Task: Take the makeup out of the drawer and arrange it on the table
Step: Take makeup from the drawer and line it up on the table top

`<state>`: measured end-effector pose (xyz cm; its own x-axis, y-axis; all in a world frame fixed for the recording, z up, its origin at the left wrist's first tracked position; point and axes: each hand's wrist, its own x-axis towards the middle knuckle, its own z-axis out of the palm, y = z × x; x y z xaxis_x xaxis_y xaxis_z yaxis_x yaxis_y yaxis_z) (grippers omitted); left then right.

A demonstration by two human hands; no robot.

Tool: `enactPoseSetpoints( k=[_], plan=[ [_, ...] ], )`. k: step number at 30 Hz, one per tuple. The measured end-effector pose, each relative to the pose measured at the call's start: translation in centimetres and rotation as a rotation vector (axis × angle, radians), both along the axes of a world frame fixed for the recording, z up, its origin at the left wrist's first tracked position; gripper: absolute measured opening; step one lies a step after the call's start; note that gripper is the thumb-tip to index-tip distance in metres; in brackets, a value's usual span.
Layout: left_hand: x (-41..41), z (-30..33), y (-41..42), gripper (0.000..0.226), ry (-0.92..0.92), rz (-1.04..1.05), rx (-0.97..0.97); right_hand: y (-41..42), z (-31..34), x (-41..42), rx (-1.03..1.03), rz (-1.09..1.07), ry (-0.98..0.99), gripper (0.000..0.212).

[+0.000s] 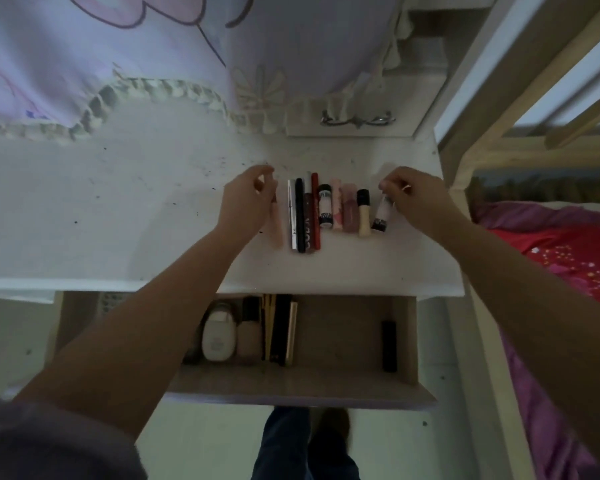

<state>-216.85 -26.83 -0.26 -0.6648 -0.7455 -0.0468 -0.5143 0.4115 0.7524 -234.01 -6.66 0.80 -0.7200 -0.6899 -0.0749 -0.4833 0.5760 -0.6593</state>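
Observation:
A row of several makeup tubes and pencils (312,213) lies on the white table (118,216), side by side. My left hand (248,199) pinches the top of a long pale pink tube (277,225) at the row's left end. My right hand (418,199) pinches a small white bottle with a dark cap (381,211) at the right end, tilted on the table. Below, the open drawer (343,334) holds a white compact bottle (217,336), a beige foundation bottle (250,332), several dark and gold sticks (279,329) and a lone black tube (389,346).
A frilled lilac cloth (136,64) drapes over the table's back. A small upper drawer with a metal handle (357,119) sits behind the row. A wooden bed frame (520,109) and pink bedding (561,258) stand close on the right. My legs (302,445) are under the drawer.

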Motion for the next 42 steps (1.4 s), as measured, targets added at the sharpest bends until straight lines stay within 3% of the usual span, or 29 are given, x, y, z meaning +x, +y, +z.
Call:
enactPoseSetpoints(
  k=[4,7,10,12,14,16,18,21,24,27,32,37,42],
  plan=[
    [-2.0,-0.9,0.0,0.032,-0.058,-0.039,-0.010,-1.2,-1.6,0.1,0.000,0.008,0.057,0.016],
    [-1.8,-0.8,0.5,0.036,-0.097,-0.038,0.027,-0.5,-1.8,0.4,-0.030,-0.039,-0.008,0.023],
    [0.9,0.0,1.6,0.028,-0.042,-0.047,-0.034,1.8,-0.9,1.4,-0.051,-0.065,-0.010,0.025],
    [4.2,0.0,3.6,0.019,0.057,-0.142,-0.126,4.6,0.1,3.8,-0.117,-0.031,0.078,0.020],
    [8.1,-1.0,6.8,0.017,0.056,-0.352,-0.084,8.0,0.1,7.7,-0.116,0.126,0.100,0.021],
    [11.6,-3.2,9.9,0.022,-0.145,-0.613,-0.045,10.7,-1.6,11.1,0.120,0.370,0.067,0.021],
    [13.5,-6.5,11.7,0.033,-0.429,-0.756,-0.139,12.1,-4.0,13.3,0.472,0.573,0.145,0.021],
    [12.7,-9.5,11.9,0.044,-0.636,-0.603,-0.258,11.4,-7.0,13.5,0.710,0.627,0.430,0.040],
    [11.3,-11.2,12.0,0.058,-0.738,-0.460,-0.201,10.9,-8.9,13.4,0.924,0.598,0.525,0.033],
    [10.6,-11.6,12.5,0.064,-0.805,-0.486,-0.203,10.8,-9.6,13.6,1.024,0.632,0.598,0.031],
    [10.7,-10.7,12.9,0.044,-0.775,-0.537,-0.308,10.8,-8.8,14.4,0.934,0.579,0.637,0.015],
    [9.7,-10.6,14.0,0.052,-0.700,-0.519,-0.314,11.7,-10.2,14.8,0.709,0.493,0.681,0.028],
    [7.3,-11.7,16.9,0.062,-0.736,-0.743,-0.323,11.1,-11.4,14.6,0.771,0.521,0.512,0.027]
  ],
)
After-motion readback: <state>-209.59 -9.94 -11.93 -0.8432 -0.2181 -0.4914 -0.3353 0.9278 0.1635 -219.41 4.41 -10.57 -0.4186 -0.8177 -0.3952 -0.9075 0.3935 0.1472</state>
